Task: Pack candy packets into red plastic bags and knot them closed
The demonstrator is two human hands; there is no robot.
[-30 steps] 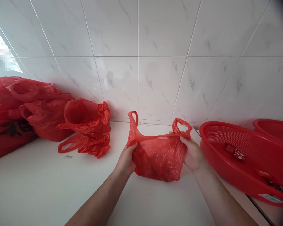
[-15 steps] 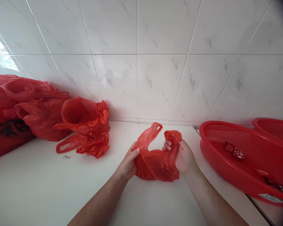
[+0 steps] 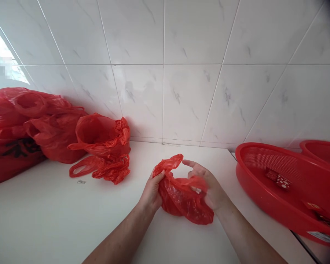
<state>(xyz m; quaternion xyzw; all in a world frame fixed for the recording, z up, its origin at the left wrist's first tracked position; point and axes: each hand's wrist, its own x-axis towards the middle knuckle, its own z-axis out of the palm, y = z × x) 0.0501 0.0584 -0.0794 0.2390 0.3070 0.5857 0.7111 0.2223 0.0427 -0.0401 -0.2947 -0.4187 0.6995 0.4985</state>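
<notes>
A crumpled red plastic bag (image 3: 181, 198) is held just above the white tabletop, its opening facing up. My left hand (image 3: 153, 190) is closed on its left side, the thumb pressed on top and one handle gathered above it. On the bag's right side is my right hand (image 3: 213, 187), its index finger stretched toward the left hand. Blurred folds of the bag cover the right thumb and lie against that palm; the remaining fingers are partly hidden. Something small and pale shows at the bag's right rim, too blurred to name.
Full red plastic bags (image 3: 52, 135) are piled along the left, with a crumpled bag (image 3: 110, 168) before them. At right stands a large red plastic basket (image 3: 253, 187) containing a few small patterned packets (image 3: 282, 182); a second red basket (image 3: 323, 150) is behind. A tiled wall (image 3: 192, 99) closes the back.
The bag's right handle has come down from the right fingers, and its right side sags lower. My right index finger has straightened. The left handle has bunched up over my left hand.
</notes>
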